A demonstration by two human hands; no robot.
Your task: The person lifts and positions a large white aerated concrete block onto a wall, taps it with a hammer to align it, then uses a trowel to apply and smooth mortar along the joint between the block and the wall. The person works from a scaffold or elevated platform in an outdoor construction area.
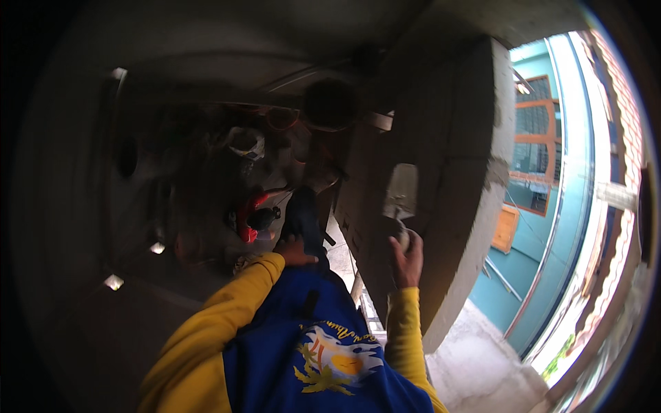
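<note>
My right hand (407, 263) is closed around the handle of a trowel (402, 190). The trowel's flat, greyish blade points away from me, in front of a dark wall face (447, 158). I cannot tell whether the blade touches that wall. My left hand (296, 252) lies on my dark trouser leg (301, 213) with its fingers stretched out, and nothing shows in it. Both arms wear yellow sleeves, and my shirt front is blue with a printed picture.
Well below on the left, a person in red (249, 219) is among dim clutter. A pale sack or bag (246, 143) lies farther off. The wall's rough concrete edge (494, 158) runs along my right, with a turquoise building (533, 268) and orange-framed windows beyond it.
</note>
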